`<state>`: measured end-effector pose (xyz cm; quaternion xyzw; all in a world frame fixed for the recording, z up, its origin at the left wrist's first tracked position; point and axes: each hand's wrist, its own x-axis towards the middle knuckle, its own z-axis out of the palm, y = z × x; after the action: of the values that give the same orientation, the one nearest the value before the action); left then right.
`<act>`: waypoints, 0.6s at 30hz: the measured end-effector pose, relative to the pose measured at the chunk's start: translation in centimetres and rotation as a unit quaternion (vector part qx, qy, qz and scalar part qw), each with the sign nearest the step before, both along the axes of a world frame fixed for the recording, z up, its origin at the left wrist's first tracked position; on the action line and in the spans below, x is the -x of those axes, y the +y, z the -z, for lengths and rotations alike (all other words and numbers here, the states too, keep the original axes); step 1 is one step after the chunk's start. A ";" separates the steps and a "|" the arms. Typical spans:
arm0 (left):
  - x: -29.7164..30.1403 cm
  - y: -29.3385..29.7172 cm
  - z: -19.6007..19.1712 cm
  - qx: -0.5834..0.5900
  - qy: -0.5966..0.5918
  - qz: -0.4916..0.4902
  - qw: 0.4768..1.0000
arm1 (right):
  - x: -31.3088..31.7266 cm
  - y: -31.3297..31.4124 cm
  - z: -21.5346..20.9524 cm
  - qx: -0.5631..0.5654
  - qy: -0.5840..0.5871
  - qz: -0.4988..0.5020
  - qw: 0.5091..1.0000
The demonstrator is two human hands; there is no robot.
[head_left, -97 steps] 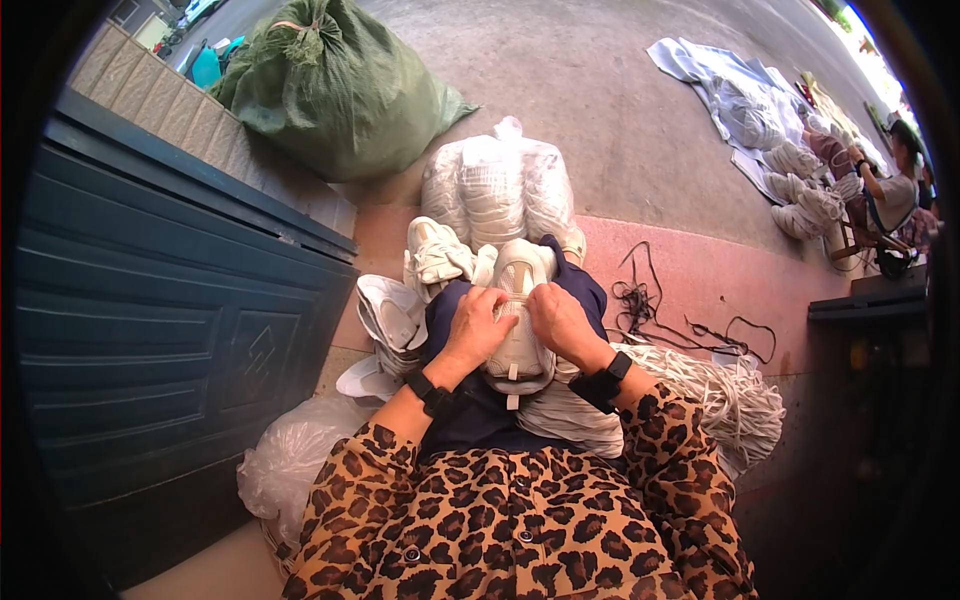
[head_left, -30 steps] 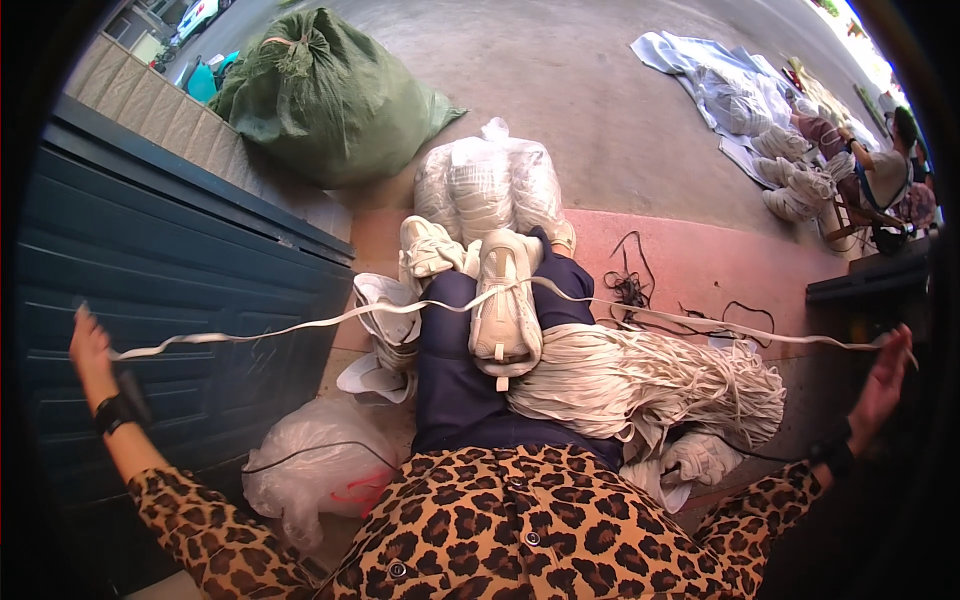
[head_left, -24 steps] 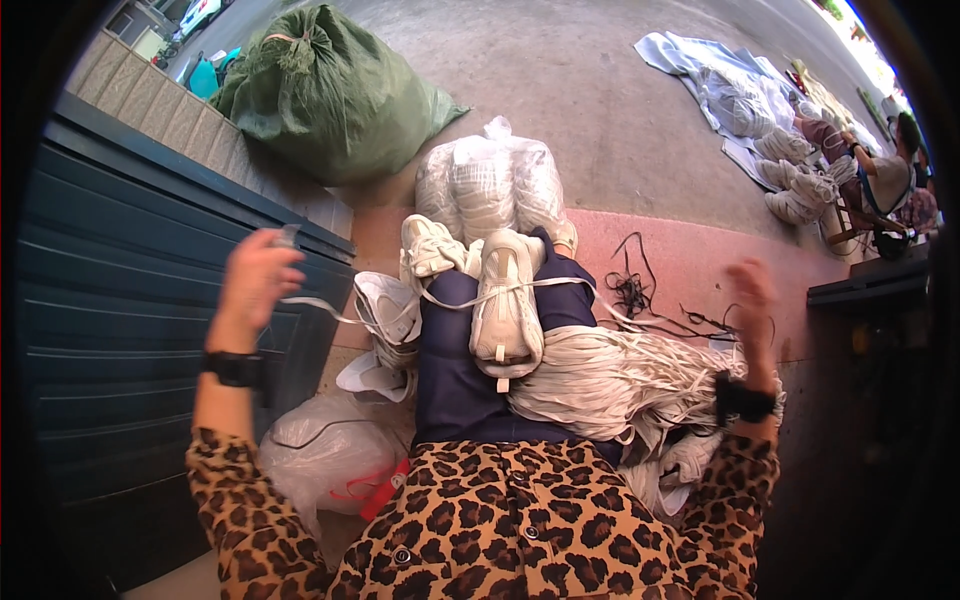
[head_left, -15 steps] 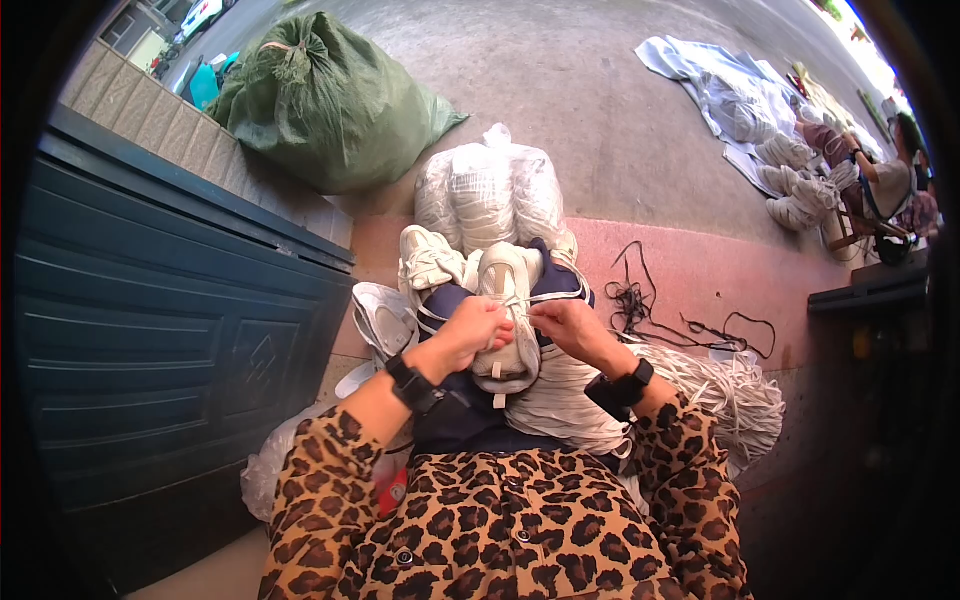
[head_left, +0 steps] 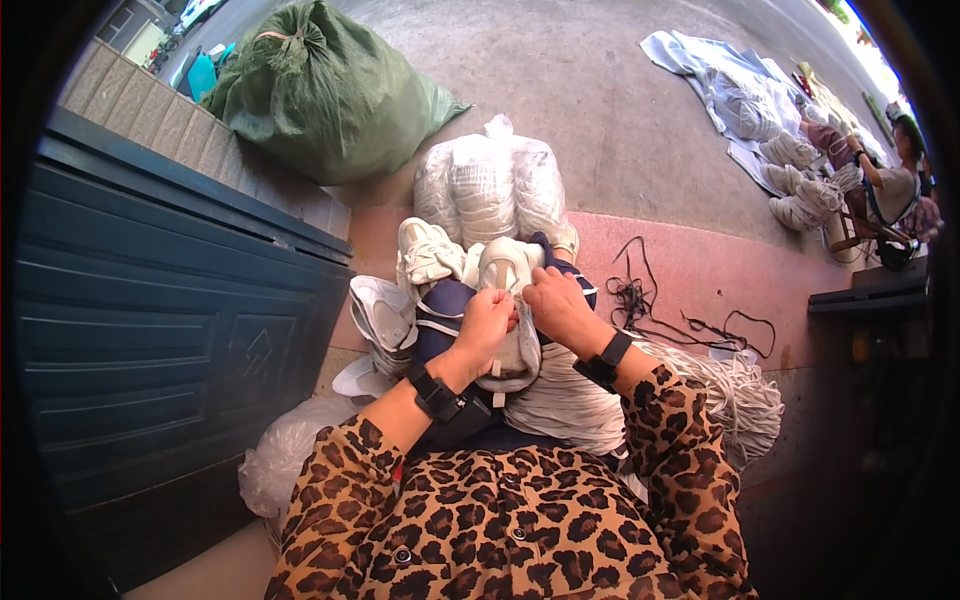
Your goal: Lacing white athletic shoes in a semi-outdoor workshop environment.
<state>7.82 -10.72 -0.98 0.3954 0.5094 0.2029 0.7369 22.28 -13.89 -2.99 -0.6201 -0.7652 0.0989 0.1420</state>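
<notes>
An off-white sneaker (head_left: pixel 507 256) rests on my lap, toe pointing away from me and heel loop nearest. Over its tongue, my left hand (head_left: pixel 488 326) is closed in a pinch on a shoelace. Close beside it on the right, my right hand (head_left: pixel 558 303) also pinches lace, palm down over the shoe's right side. The fingers hide most of the lacing. A bundle of white laces (head_left: pixel 570 402) lies against my right thigh, and its loose ends (head_left: pixel 735 400) fan out to the right.
Another off-white sneaker (head_left: pixel 428 250) sits by my left knee, and stacked shoe pieces (head_left: pixel 383 318) stand left. Ahead are plastic-wrapped bundles (head_left: pixel 485 190) and a green sack (head_left: pixel 335 100). Black laces (head_left: pixel 640 300) lie on the floor. A person (head_left: pixel 890 185) sits far right. A dark blue door (head_left: pixel 180 330) is left.
Both hands have moved slightly forward over the shoe. My right hand has swung up and turned palm down; the lace stretched between the hands is now mostly covered.
</notes>
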 end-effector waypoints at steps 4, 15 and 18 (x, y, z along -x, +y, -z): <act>0.4 0.0 -0.5 -0.003 -0.001 0.026 1.000 | 1.1 0.7 -1.2 -0.029 -0.138 -0.064 0.988; 0.7 2.5 -2.8 -0.058 0.105 0.033 0.992 | -0.2 0.1 2.0 0.097 0.148 0.077 0.981; 2.2 3.9 -0.8 -0.315 0.221 0.106 0.917 | 1.2 -0.8 0.3 0.047 0.112 0.032 0.992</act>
<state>5.59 -6.84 -0.19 0.6938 0.5240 0.1807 0.4597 21.04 -14.65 -3.25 -0.6355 -0.7184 0.1994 0.2005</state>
